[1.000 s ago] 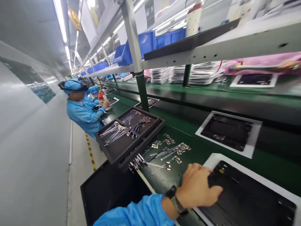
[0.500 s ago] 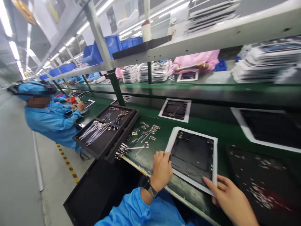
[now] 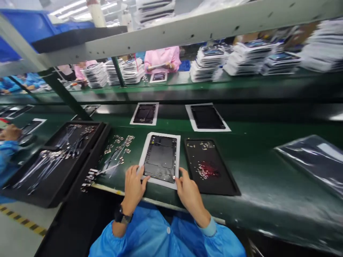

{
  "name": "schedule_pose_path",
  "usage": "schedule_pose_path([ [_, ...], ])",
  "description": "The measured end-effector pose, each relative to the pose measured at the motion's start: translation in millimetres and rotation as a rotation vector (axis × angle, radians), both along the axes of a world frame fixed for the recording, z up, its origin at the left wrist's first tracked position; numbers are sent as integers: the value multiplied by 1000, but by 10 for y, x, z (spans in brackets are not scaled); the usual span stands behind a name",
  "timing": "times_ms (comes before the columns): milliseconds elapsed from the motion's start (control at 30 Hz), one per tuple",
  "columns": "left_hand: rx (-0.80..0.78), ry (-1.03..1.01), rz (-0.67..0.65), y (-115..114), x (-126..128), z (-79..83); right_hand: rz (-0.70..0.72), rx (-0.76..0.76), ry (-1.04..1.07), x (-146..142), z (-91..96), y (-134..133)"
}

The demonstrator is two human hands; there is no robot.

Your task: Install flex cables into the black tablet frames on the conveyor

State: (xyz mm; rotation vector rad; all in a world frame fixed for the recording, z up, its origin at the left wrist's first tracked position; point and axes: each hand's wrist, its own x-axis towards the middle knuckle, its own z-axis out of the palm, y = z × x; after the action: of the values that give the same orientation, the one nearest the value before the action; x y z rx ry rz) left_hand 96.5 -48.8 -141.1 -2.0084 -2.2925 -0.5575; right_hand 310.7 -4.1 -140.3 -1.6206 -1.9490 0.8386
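A white-framed tablet back shell (image 3: pixel 160 159) with a dark inside lies on the green belt right in front of me. My left hand (image 3: pixel 134 187) rests on its near left corner, thumb over the frame's edge. My right hand (image 3: pixel 189 191) holds its near right corner with fingers curled on the rim. Loose silvery flex parts (image 3: pixel 115 155) lie on the belt just left of the shell. To the shell's right sits a flat black tray (image 3: pixel 210 166) with small metal pieces and a red patch.
Black trays (image 3: pixel 53 160) of long silvery parts stand at left. Two more shells (image 3: pixel 144 114) (image 3: pixel 207 117) lie farther back on the belt. Stacks of parts (image 3: pixel 246 57) fill the far bench, where a person in pink works. A co-worker's blue sleeve (image 3: pixel 6 150) shows at far left. A plastic-wrapped panel (image 3: pixel 313 160) lies at right.
My view has swung right and down over the belt. The shell now sits squarely before me, and both hands have closed in on its near corners.
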Motion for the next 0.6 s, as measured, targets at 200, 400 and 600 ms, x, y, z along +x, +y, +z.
schedule_pose_path([
  [200, 65, -126, -17, 89, -395, 120, -150, 253, 18, 747, 289, 466],
  [400, 165, -173, 28, 306, -803, 415, 132, 181, -178, 960, 260, 1213],
  [600, 131, -204, -14, 318, -967, 339, 263, 122, -149, 842, 86, 1395],
])
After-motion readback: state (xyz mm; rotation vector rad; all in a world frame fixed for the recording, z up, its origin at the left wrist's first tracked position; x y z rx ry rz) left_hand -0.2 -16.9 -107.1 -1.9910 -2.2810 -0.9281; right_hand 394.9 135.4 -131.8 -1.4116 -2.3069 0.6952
